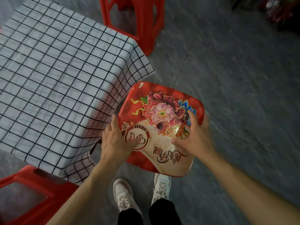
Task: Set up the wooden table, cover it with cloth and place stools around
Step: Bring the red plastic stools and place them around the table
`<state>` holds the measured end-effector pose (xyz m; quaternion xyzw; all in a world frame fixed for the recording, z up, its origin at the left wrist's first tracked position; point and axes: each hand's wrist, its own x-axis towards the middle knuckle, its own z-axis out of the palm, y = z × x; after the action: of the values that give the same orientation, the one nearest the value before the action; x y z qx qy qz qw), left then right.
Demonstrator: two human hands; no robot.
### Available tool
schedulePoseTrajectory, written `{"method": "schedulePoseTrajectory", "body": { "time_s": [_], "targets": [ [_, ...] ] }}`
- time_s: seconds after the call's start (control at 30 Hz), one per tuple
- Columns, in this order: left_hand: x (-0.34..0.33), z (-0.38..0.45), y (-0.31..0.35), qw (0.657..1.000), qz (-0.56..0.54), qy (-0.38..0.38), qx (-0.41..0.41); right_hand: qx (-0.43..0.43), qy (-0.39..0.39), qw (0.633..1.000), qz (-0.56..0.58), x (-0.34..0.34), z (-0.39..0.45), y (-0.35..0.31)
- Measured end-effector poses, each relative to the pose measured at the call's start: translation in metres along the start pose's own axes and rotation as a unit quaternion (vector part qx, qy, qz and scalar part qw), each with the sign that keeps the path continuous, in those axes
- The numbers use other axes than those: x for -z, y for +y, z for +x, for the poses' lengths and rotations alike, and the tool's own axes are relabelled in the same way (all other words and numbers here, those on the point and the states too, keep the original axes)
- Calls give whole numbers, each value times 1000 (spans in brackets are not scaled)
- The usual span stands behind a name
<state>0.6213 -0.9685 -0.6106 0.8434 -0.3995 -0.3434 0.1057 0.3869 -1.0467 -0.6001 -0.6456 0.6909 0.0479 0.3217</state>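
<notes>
Checked cloth [53,75] covers the table, with one red stool [138,21] beyond its far corner and another red stool [24,192] at its near corner. Just beside the table's right corner sits the flower-printed stool [162,127]; the left hand [113,140] grasps its left edge and the right hand [193,137] grasps its right edge.

dim, even light | motion blur throughout | wide-angle edge bending
</notes>
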Motion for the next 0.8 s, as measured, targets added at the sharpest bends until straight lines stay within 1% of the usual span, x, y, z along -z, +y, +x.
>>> {"method": "schedulePoseTrajectory", "body": {
  "time_s": [0.07,0.23,0.43,0.57,0.67,0.8],
  "targets": [
    [-3,5,3,1000,-9,-6,20,6,3,999,50,-2,-1,2],
    [0,26,11,1000,5,-8,-20,-4,26,990,141,-7,-2,5],
    [12,37,15,997,43,-35,-55,19,31,989,142,-5,-5,11],
    [13,40,25,992,37,-22,-115,9,23,992,127,-15,-18,18],
    [11,44,31,995,-6,-11,-103,-8,25,991,134,-21,-15,18],
    [7,41,34,995,16,-5,-100,-34,30,989,139,-25,-11,18]
  ]
}}
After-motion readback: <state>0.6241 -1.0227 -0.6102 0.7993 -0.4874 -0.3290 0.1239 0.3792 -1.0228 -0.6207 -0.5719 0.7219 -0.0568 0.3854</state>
